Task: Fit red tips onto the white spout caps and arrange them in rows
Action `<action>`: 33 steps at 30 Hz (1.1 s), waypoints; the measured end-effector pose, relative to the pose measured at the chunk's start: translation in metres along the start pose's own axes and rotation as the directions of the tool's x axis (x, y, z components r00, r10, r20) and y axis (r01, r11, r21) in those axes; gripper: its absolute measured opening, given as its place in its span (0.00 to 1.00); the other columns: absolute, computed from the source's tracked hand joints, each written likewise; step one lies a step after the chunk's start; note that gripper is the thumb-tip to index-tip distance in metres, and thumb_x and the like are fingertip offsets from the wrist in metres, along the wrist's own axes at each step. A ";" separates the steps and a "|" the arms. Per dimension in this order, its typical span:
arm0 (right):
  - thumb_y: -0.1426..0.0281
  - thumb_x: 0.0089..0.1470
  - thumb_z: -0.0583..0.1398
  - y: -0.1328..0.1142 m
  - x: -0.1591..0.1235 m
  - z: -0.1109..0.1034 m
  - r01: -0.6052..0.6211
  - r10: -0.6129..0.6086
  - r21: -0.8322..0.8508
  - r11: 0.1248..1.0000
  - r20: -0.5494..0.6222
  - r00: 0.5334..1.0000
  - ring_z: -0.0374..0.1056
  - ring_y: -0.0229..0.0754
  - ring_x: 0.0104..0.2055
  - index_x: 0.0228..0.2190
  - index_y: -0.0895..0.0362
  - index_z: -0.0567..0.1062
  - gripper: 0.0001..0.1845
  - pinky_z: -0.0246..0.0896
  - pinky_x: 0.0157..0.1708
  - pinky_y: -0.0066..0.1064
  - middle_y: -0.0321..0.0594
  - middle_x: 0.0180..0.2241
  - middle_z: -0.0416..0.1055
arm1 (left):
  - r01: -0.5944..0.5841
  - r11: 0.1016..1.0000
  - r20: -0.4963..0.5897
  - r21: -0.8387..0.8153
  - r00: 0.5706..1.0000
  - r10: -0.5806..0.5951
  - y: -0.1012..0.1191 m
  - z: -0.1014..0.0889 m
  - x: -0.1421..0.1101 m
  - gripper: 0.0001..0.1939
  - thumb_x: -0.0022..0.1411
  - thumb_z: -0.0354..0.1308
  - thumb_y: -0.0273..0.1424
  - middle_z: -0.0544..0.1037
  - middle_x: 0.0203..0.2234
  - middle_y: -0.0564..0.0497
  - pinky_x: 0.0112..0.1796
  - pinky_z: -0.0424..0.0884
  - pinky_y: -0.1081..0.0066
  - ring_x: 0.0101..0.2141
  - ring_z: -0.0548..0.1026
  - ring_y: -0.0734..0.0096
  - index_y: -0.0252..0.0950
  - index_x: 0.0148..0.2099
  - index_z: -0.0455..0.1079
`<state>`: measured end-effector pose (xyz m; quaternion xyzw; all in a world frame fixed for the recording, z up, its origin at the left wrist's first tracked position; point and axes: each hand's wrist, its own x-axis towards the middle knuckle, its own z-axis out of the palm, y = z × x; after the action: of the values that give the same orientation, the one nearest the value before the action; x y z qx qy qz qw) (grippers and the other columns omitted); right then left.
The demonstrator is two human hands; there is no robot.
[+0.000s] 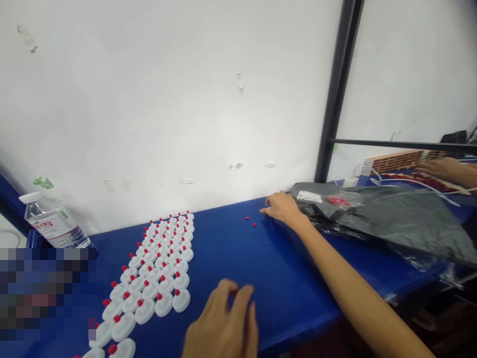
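Observation:
My right hand (pixel 282 207) reaches to the back of the blue table, fingers apart and slightly bent, with nothing visible in them. Just left of its fingertips lie two small red caps, one (pixel 247 218) farther back and one (pixel 255 224) nearer. Low in the middle is my left hand (pixel 225 320), loosely bent with gaps between its fingers; no object shows in it. To its left, many white round plastic pieces (pixel 144 310), each topped with a small red cap, lie in close rows.
A clear bottle (pixel 55 223) with a white lid stands at the back left. On the right, a grey plastic bag (pixel 391 211) lies beside a small clear packet of red pieces (pixel 341 200). A black metal post (pixel 337 89) rises behind. Another person's hand (pixel 441 170) is at far right.

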<state>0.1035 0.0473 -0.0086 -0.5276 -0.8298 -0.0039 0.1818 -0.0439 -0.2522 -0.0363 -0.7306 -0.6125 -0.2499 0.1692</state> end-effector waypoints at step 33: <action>0.52 0.50 0.68 -0.044 -0.016 -0.016 0.038 -0.437 0.918 0.396 0.152 0.886 0.73 0.41 0.36 0.44 0.54 0.77 0.25 0.67 0.39 0.32 0.39 0.37 0.76 | 0.015 0.908 -0.214 -0.420 0.970 -0.115 -0.064 0.013 0.088 0.09 0.69 0.56 0.26 0.81 0.39 0.50 0.40 0.75 0.70 0.35 0.79 0.69 0.37 0.47 0.77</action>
<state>0.0754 0.0102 0.0094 -0.2128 -0.7886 0.5095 0.2705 -0.0932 -0.1612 -0.0003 -0.6943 -0.5453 -0.4640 0.0727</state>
